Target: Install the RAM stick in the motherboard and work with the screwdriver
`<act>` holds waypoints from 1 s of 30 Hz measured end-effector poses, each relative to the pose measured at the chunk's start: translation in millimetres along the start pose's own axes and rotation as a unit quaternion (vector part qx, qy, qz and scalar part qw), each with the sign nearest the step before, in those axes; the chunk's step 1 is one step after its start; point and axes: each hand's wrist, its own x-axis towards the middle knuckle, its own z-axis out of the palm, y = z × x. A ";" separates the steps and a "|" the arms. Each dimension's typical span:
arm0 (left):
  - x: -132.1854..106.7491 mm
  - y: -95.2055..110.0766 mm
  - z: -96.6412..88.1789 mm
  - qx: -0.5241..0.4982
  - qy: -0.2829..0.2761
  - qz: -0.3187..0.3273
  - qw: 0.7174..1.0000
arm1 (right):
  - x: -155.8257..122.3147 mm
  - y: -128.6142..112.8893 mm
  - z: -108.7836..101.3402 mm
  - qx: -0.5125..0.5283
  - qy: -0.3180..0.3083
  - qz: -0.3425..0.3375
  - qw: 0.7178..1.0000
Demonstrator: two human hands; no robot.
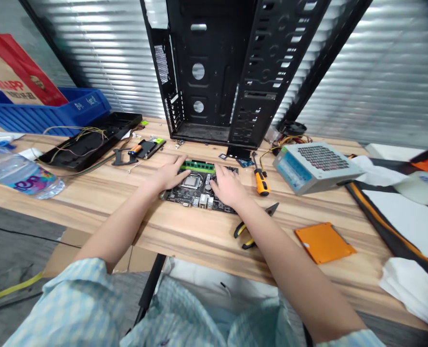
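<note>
A dark motherboard point(199, 193) lies flat on the table in front of me, its port side facing me. A green memory stick point(199, 166) runs along its far side, and a square metal processor point(191, 181) sits in the socket. Over the board's left end rests my left hand point(169, 174), fingers stretched forward and thumb apart, near the stick's left end. My right hand point(228, 185) lies on the right part, its fingers extended toward the stick's right end and thumb spread. Both hands partly cover the board. Beneath my right forearm are black-and-yellow pliers point(249, 235), partly hidden.
An open black computer case point(210, 72) stands behind the board. To the right are a screwdriver point(261, 180), a power supply point(317, 164) and an orange plate point(324, 242). A water bottle point(22, 173), black tray point(91, 144) and blue bin point(72, 113) occupy the left.
</note>
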 end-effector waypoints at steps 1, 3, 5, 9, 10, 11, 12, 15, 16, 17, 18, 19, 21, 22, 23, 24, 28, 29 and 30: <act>0.2 -0.3 0.1 -0.001 0.000 0.000 1.000 | 0.1 0.0 0.0 0.000 -0.001 0.001 1.000; 0.4 -0.3 -0.1 -0.001 -0.002 0.000 1.000 | 0.4 -0.1 0.0 0.001 -0.001 0.001 1.000; 0.5 0.1 -0.6 -0.001 -0.003 0.000 1.000 | 0.8 -0.2 0.3 0.000 0.001 0.000 1.000; 0.5 0.2 -0.9 0.001 -0.002 0.004 1.000 | 1.3 0.0 1.1 -0.004 0.002 0.001 1.000; 0.5 -0.1 -0.8 0.002 -0.001 0.004 1.000 | 1.4 0.1 1.2 -0.005 0.002 0.001 1.000; 0.6 -0.5 -0.5 0.003 -0.001 0.004 1.000 | 1.4 0.1 1.4 -0.005 0.002 0.001 1.000; 0.7 -0.9 -0.2 0.004 0.000 0.004 1.000 | 1.4 0.2 1.5 -0.005 0.003 0.001 1.000; 1.0 -1.9 0.5 0.002 0.001 0.003 1.000 | 1.4 0.4 1.8 -0.003 0.006 0.001 1.000; 1.1 -2.0 0.7 0.002 0.001 0.004 1.000 | 1.3 0.4 1.8 -0.003 0.005 0.001 1.000; 1.1 -2.1 0.8 0.003 0.001 0.003 1.000 | 1.3 0.4 1.8 -0.003 0.004 0.002 1.000; 1.0 -2.0 1.0 0.003 0.001 0.001 1.000 | 1.3 0.4 1.7 -0.003 0.003 0.003 1.000; 0.9 -1.9 1.1 0.004 0.001 -0.001 1.000 | 1.3 0.4 1.5 -0.003 0.001 0.002 1.000; 0.7 -1.7 1.2 0.004 0.002 -0.004 1.000 | 1.3 0.4 1.2 -0.002 0.001 0.001 1.000; 0.5 -1.6 1.3 0.003 0.002 -0.005 1.000 | 1.3 0.3 1.0 -0.002 0.001 0.001 1.000; 0.4 -1.6 1.4 0.003 0.003 -0.006 1.000 | 1.2 0.2 0.8 -0.002 0.001 0.001 1.000; 0.3 -1.5 1.4 0.002 0.004 -0.005 1.000 | 1.1 0.1 0.6 -0.002 0.001 0.002 1.000; -0.1 -0.7 0.9 0.004 0.002 -0.004 1.000 | 0.5 -0.8 -0.5 0.000 -0.002 0.004 1.000; -0.2 -0.4 0.7 0.005 0.000 -0.005 1.000 | 0.4 -1.0 -0.7 0.001 -0.002 0.005 1.000; -0.2 0.0 0.5 0.007 -0.001 -0.007 1.000 | 0.3 -1.2 -0.8 0.002 -0.002 0.005 1.000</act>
